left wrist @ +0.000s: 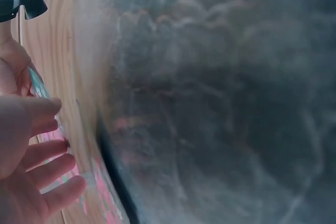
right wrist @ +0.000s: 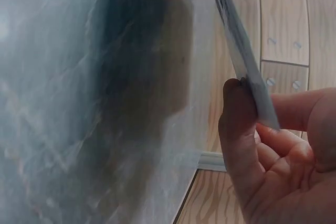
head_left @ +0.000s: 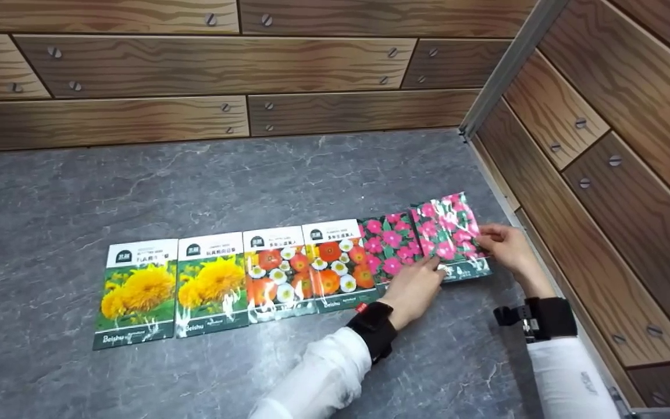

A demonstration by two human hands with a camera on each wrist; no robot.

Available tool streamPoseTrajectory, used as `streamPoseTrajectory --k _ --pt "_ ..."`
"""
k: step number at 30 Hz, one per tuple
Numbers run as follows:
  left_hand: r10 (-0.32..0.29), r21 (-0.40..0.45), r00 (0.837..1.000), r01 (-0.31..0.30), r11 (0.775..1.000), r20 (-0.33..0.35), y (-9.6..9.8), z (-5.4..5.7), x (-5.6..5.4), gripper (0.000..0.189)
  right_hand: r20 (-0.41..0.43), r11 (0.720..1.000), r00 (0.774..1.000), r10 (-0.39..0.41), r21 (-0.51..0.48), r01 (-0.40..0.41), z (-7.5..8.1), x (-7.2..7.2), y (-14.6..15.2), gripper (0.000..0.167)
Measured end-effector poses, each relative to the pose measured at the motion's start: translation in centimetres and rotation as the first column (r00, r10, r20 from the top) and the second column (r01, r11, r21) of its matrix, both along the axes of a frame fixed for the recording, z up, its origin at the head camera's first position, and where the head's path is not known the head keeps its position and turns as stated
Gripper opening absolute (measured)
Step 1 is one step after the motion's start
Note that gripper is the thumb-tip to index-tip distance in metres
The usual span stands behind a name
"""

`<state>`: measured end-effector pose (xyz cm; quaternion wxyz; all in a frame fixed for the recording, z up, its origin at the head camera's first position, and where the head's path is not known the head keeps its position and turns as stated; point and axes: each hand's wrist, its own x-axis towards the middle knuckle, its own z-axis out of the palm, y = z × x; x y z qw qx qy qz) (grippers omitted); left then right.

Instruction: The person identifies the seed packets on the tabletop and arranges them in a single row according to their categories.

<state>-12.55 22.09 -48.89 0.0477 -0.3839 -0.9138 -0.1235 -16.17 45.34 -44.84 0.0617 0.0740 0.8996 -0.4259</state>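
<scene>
A pink-flowered seed packet [head_left: 446,230] is tilted up from the table at the right end of a row of packets. My right hand [head_left: 509,250] pinches its right edge between thumb and fingers; the right wrist view shows the packet [right wrist: 244,51] edge-on in that grip. My left hand [head_left: 416,288] is at the packet's lower left corner, fingers fairly straight and slightly spread in the left wrist view, fingertips right at the packet. Another pink-flowered packet [head_left: 390,238] lies just left of it, its lower part hidden by my left hand.
Leftward in the row lie two orange-and-white-flowered packets [head_left: 339,262] and two yellow-flowered packets [head_left: 140,291], edge to edge on the grey marbled table [head_left: 195,186]. Wood-patterned walls stand at the back [head_left: 213,64] and close by on the right [head_left: 620,227].
</scene>
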Motion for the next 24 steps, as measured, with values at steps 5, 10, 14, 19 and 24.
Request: streamPoseTrajectory --k 5,10,14,19,24 --pt "-0.022 -0.027 1.000 0.022 0.999 0.008 -0.2 -0.5 0.1 0.022 0.022 0.998 1.000 0.018 0.056 -0.019 -0.7 -0.2 0.4 0.042" --pt "-0.003 -0.072 1.000 0.005 0.997 0.021 -0.1 -0.6 0.3 0.023 0.044 0.994 0.999 0.022 0.108 -0.027 -1.4 -0.5 0.4 0.044" --pt "0.001 -0.111 0.999 0.003 0.994 0.036 0.1 -0.5 0.3 0.025 0.013 0.981 1.000 0.029 0.193 -0.030 -1.5 -0.6 0.2 0.042" --pt "-0.010 -0.152 0.999 0.015 0.988 0.037 0.3 -0.6 0.3 0.027 -0.019 0.963 0.999 0.039 0.267 -0.032 -1.6 -0.8 0.1 0.038" --pt "-0.012 -0.151 0.999 0.018 0.988 0.043 0.5 -0.8 0.2 0.031 -0.010 0.954 0.999 0.039 0.297 -0.034 -1.6 -0.8 0.0 0.039"
